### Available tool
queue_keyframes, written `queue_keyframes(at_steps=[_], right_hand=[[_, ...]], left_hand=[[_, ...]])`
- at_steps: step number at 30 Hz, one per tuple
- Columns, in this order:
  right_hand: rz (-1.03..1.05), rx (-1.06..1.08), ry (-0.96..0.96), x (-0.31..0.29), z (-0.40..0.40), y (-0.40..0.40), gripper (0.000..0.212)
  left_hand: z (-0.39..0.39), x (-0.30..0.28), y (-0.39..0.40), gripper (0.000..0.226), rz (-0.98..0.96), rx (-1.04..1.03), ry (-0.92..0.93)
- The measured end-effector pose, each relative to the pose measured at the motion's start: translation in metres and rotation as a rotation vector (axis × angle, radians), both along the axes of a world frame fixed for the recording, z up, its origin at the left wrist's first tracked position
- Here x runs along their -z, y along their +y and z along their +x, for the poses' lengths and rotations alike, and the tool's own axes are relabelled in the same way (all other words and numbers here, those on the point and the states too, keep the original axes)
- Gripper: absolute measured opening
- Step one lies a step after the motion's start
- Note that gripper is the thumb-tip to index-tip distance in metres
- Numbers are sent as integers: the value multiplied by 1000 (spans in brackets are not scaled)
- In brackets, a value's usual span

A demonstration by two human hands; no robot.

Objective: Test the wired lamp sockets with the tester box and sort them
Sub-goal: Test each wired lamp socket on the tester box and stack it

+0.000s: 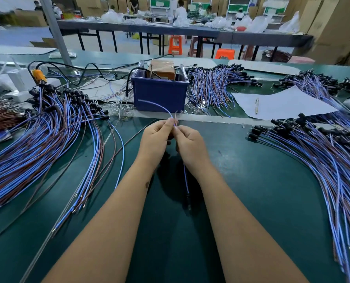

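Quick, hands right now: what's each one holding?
Left hand: grip pinches the blue wire.
Right hand: grip pinches the same socket's wires near their ends.

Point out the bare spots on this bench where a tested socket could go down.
Bare green mat lies right of the right hand, bordered by the right wire pile and metal strip. A narrower gap lies between the left hand and left wire pile, crossed by stray wires. Around the blue tester box it is crowded.

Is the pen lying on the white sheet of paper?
Yes, the pen lies flat on the white sheet of paper, to the right of the blue box.
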State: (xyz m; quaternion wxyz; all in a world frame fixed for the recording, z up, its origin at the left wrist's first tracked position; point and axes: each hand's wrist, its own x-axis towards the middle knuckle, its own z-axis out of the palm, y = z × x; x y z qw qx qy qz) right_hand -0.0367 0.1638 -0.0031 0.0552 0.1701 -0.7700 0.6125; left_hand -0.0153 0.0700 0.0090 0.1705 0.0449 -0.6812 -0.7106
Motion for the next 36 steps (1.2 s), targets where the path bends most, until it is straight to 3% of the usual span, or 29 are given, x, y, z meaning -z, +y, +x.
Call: queue_keyframes(at_steps=[4,9,13,19,26,30,36], right_hand=[[98,-46,-8,2,2,-1,24],[-48,151,-59,-4,0,1,34],[-194,109,-123,-5,-4,7,27],[-245,142,-116,-3,-4,7,16],[-329,262,-125,-5,-7,10,20],[-324,279,-62,-7,-6,11,20],[-253,261,34,-5,-8,11,25]], left_hand=[[-1,-1,-5,18,139,-11,12],[-1,-1,-10,10,67,-58,-36],[2,1,-10,8,-45,110,-61],[0,6,-6,10,-145,181,-28],[-3,7,-11,15,-153,-56,53],[-1,5,-15,34,-185,-143,96],[-3,7,-21,18,-204,-284,60]])
